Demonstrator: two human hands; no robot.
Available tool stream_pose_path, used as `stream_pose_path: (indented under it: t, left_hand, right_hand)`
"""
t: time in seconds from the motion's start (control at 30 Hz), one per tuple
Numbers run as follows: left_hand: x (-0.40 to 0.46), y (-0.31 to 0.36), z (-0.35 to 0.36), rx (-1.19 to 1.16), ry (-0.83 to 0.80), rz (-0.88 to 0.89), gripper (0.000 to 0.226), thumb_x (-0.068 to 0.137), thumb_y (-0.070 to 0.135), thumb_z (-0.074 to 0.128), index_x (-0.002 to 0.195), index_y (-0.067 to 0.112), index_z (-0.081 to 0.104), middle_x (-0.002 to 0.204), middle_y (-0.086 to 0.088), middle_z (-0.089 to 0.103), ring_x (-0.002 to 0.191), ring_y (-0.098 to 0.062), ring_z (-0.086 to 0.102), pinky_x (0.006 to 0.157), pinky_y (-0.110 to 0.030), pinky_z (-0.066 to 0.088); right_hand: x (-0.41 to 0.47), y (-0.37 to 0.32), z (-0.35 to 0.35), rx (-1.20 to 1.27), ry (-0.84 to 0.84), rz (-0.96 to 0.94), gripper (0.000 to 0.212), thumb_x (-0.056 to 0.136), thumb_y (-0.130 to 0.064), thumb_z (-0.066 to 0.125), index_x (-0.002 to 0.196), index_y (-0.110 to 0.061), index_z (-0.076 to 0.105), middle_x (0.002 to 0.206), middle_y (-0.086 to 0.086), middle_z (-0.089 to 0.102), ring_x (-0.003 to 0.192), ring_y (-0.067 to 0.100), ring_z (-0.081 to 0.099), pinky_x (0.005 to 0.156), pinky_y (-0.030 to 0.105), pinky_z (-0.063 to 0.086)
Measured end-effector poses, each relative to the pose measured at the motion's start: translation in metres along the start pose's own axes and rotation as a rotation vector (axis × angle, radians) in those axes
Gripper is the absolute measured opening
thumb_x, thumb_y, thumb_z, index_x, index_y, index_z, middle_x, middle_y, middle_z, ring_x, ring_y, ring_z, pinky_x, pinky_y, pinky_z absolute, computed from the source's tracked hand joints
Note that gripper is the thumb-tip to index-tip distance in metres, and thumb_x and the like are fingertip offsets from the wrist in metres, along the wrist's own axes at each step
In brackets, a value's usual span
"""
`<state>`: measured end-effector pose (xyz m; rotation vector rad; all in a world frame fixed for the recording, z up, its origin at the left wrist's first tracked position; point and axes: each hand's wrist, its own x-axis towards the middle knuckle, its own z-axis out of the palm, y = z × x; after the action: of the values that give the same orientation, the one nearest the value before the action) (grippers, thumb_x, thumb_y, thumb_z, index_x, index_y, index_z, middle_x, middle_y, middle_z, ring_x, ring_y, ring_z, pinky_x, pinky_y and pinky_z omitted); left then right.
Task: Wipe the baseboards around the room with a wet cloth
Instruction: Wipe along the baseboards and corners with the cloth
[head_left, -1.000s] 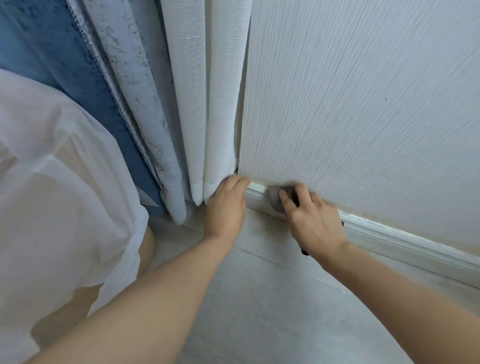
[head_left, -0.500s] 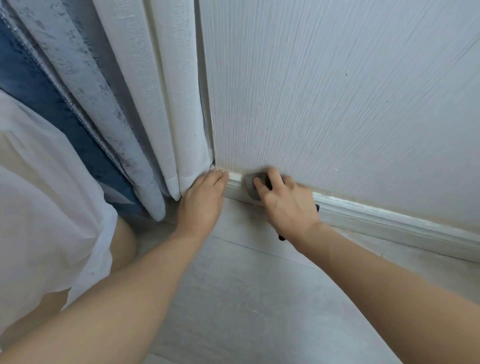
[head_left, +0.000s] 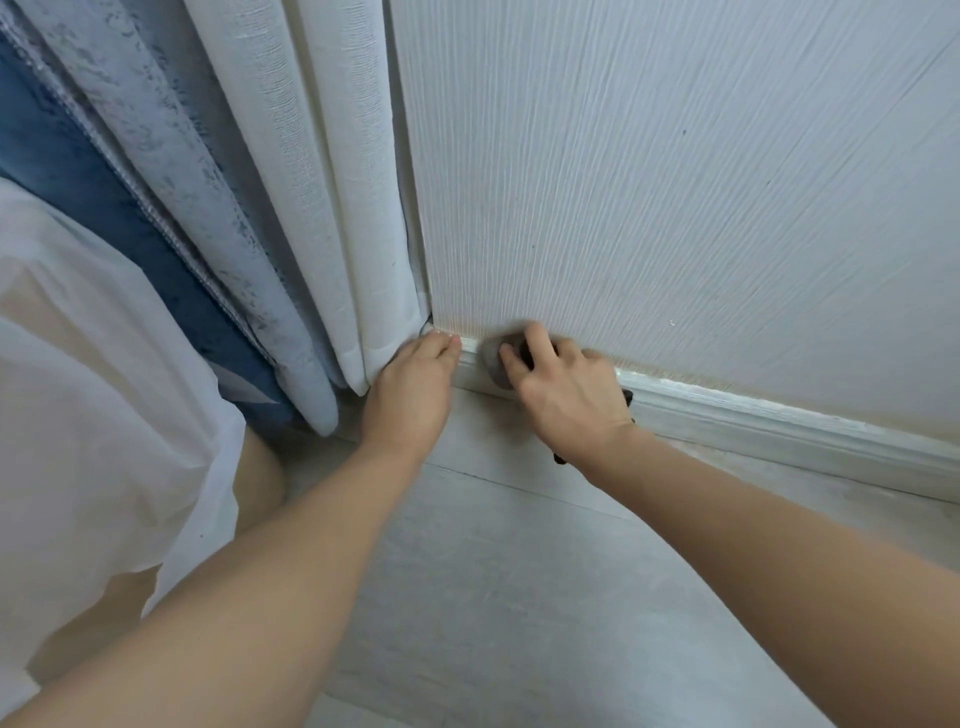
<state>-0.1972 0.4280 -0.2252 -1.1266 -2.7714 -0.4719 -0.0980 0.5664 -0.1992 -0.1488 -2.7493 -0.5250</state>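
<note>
Here, grey cloth (head_left: 493, 364) bunched at frame centre against the baseboard (head_left: 779, 421), under curled right hand (head_left: 566, 395) fingers gripping it. Left hand (head_left: 410, 395), fingers straight, holding nothing, pushing back the white curtain (head_left: 358, 260) at centre left. Risks: curtain slipping free onto wet cloth, damp smearing the wall (head_left: 675, 182) above.

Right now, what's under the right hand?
A grey cloth shows past the fingers of the right hand, pressed on the baseboard. The hand covers most of the cloth and that stretch of baseboard.
</note>
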Motion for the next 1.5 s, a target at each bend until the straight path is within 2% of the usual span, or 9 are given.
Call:
stream_pose_path:
  t: [0.23, 0.47, 0.67, 0.8, 0.93, 1.13, 1.2, 1.33, 1.5]
  left_hand:
    - [-0.001, 0.003, 0.009, 0.004, 0.064, -0.008, 0.050, 0.068, -0.015, 0.066, 0.116, -0.002, 0.063, 0.110, -0.012, 0.065, 0.095, -0.032, 0.064, 0.077, -0.039, 0.054]
    - [0.000, 0.007, 0.002, 0.033, -0.025, -0.028, 0.051, 0.081, -0.007, 0.055, 0.131, 0.002, 0.052, 0.127, -0.009, 0.055, 0.112, -0.029, 0.054, 0.094, -0.037, 0.045]
    - [-0.007, 0.019, -0.007, 0.119, -0.039, 0.031, 0.051, 0.075, -0.001, 0.061, 0.125, -0.001, 0.055, 0.121, -0.014, 0.057, 0.102, -0.032, 0.056, 0.099, -0.039, 0.037]
    - [-0.010, 0.040, -0.011, 0.118, -0.040, 0.218, 0.052, 0.065, 0.000, 0.068, 0.116, 0.005, 0.061, 0.114, -0.007, 0.062, 0.104, -0.025, 0.061, 0.104, -0.039, 0.037]
    - [-0.008, 0.053, -0.009, 0.096, -0.086, 0.174, 0.051, 0.076, 0.000, 0.059, 0.127, 0.006, 0.053, 0.123, -0.005, 0.056, 0.116, -0.023, 0.053, 0.113, -0.034, 0.022]
    - [-0.008, 0.047, -0.004, 0.147, -0.061, 0.228, 0.063, 0.058, -0.011, 0.074, 0.119, -0.001, 0.061, 0.108, -0.011, 0.064, 0.096, -0.031, 0.063, 0.084, -0.038, 0.051]
    - [-0.008, 0.049, -0.002, 0.138, -0.062, 0.210, 0.061, 0.061, -0.013, 0.071, 0.121, -0.003, 0.059, 0.108, -0.012, 0.063, 0.097, -0.032, 0.063, 0.083, -0.040, 0.051]
    - [-0.007, 0.056, -0.002, 0.105, -0.154, 0.144, 0.056, 0.088, -0.001, 0.048, 0.142, 0.004, 0.035, 0.134, -0.005, 0.046, 0.124, -0.026, 0.044, 0.102, -0.033, 0.032]
    - [-0.005, 0.054, -0.006, 0.156, -0.169, 0.153, 0.057, 0.092, 0.006, 0.042, 0.147, 0.008, 0.027, 0.140, -0.002, 0.039, 0.129, -0.022, 0.037, 0.102, -0.029, 0.027]
  right_hand:
    - [-0.050, 0.056, 0.007, 0.057, 0.038, -0.033, 0.044, 0.071, -0.013, 0.034, 0.095, -0.004, 0.069, 0.086, 0.015, 0.059, 0.052, 0.029, 0.054, 0.044, 0.028, 0.039]
    - [-0.012, 0.010, 0.006, -0.031, 0.026, -0.006, 0.037, 0.071, -0.005, 0.033, 0.079, -0.004, 0.070, 0.078, 0.014, 0.060, 0.046, 0.023, 0.051, 0.047, 0.027, 0.024]
    - [-0.016, 0.015, 0.001, -0.069, -0.111, 0.008, 0.023, 0.057, -0.018, 0.072, 0.079, -0.012, 0.072, 0.083, 0.009, 0.063, 0.046, 0.023, 0.053, 0.046, 0.025, 0.026]
    - [-0.016, 0.014, -0.003, -0.063, -0.114, 0.025, 0.023, 0.057, -0.020, 0.076, 0.078, -0.013, 0.072, 0.080, 0.008, 0.062, 0.045, 0.022, 0.053, 0.044, 0.025, 0.027]
    - [-0.016, 0.019, -0.003, -0.065, -0.113, -0.007, 0.022, 0.061, -0.023, 0.072, 0.082, -0.017, 0.072, 0.082, 0.005, 0.063, 0.045, 0.020, 0.053, 0.045, 0.026, 0.024]
    - [-0.047, 0.052, -0.003, -0.061, -0.103, 0.009, 0.030, 0.063, -0.018, 0.061, 0.091, -0.011, 0.070, 0.090, 0.012, 0.062, 0.051, 0.027, 0.057, 0.044, 0.028, 0.040]
    - [-0.065, 0.070, -0.003, -0.032, -0.061, 0.005, 0.039, 0.060, -0.015, 0.058, 0.096, -0.006, 0.069, 0.091, 0.017, 0.061, 0.052, 0.030, 0.057, 0.043, 0.031, 0.042]
    - [-0.077, 0.080, -0.002, -0.005, -0.074, 0.049, 0.044, 0.053, -0.007, 0.068, 0.097, -0.001, 0.069, 0.089, 0.022, 0.059, 0.050, 0.030, 0.056, 0.044, 0.031, 0.041]
    - [-0.046, 0.044, -0.001, -0.049, -0.099, 0.048, 0.023, 0.055, -0.005, 0.064, 0.077, -0.002, 0.069, 0.080, 0.016, 0.060, 0.046, 0.026, 0.052, 0.045, 0.026, 0.030]
